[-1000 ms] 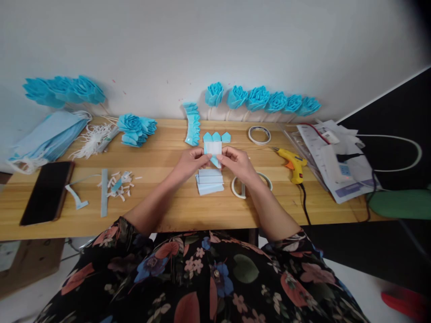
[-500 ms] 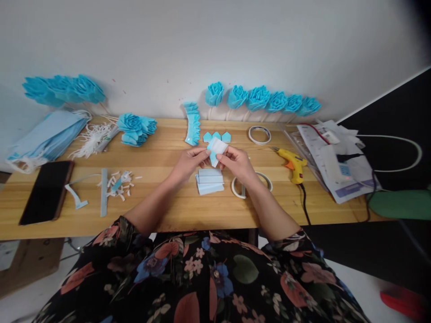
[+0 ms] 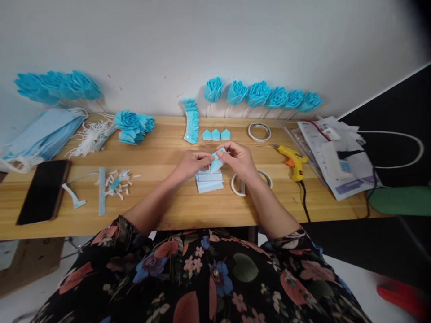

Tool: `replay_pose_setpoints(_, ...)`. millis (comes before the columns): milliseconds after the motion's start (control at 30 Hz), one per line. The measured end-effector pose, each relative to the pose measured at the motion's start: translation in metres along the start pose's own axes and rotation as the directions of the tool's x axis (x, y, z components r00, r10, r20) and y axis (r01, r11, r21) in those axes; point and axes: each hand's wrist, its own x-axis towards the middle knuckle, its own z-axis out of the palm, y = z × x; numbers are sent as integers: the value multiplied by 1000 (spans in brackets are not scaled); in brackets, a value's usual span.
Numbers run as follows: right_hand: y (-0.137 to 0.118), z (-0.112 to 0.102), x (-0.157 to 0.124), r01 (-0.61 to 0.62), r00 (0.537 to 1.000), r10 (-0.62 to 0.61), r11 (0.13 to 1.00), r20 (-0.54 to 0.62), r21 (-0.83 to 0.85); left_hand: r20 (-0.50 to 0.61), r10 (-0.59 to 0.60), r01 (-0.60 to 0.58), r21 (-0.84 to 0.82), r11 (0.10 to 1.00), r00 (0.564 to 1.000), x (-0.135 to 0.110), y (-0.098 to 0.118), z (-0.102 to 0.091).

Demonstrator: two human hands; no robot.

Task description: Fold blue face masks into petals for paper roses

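Between both hands is a small piece of blue-and-white mask fabric (image 3: 217, 164), partly folded. My left hand (image 3: 192, 165) pinches its left side with thumb and finger. My right hand (image 3: 238, 159) grips the upper right part, thumb pressed on its face. Just below lies a stack of pale blue fabric pieces (image 3: 209, 183), its top edge partly covered by the held piece. Beyond the hands sit several small blue folded petals (image 3: 216, 134) in a row. A strip of overlapping blue petals (image 3: 191, 121) lies to their left.
Blue fabric flowers (image 3: 258, 94) on sticks lean along the wall; more flowers (image 3: 129, 127) lie at left. A yellow glue gun (image 3: 293, 162), tape roll (image 3: 259, 132) and papers (image 3: 336, 179) are at right. Face masks (image 3: 45, 132), a phone (image 3: 44, 192) and white scraps (image 3: 117, 184) are at left.
The fabric piece has been folded over and looks smaller, tilted differently. My right hand has moved up over its top edge. The view has shifted slightly.
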Motion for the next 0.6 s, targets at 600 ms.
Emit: replay_pose_setpoints(600, -2, -2, 0, 188, 981, -185, 980, 57, -58, -88, -19, 11, -95, 995, 996, -1, 4, 0)
